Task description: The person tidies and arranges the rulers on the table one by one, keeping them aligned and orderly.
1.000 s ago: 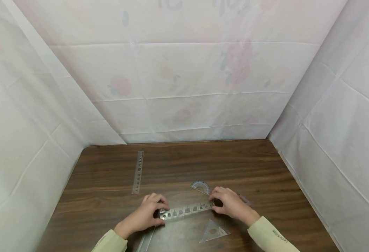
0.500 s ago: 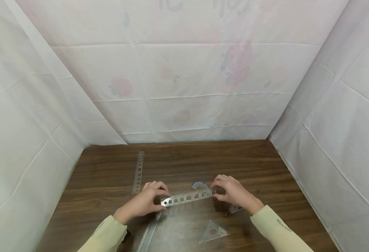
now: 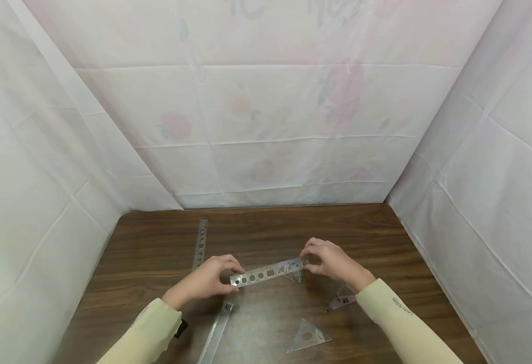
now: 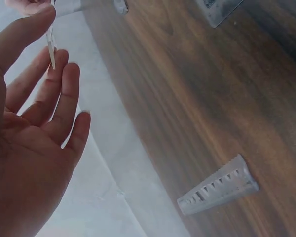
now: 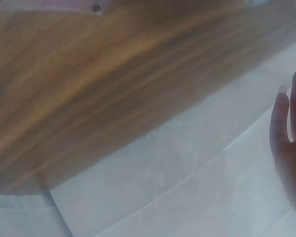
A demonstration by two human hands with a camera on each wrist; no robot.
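Note:
A clear stencil ruler with cut-out shapes is held up above the table between both hands. My left hand pinches its left end between thumb and fingers; in the left wrist view that hand grips the ruler's thin edge. At the other end, my right hand pinches the ruler between thumb and fingertips. Only a few fingers of the right hand enter the right wrist view. Behind the ruler lies a clear protractor, partly covered by it.
Another stencil ruler lies at the back left of the wooden table. A long clear ruler lies at the front left, a set square at the front. Another clear triangular piece lies under the right forearm. White sheets surround the table.
Both hands have lifted the stencil ruler and moved it away from the front, toward the back, so it now overlaps the protractor. The long ruler's end and the triangular piece at right have come into sight.

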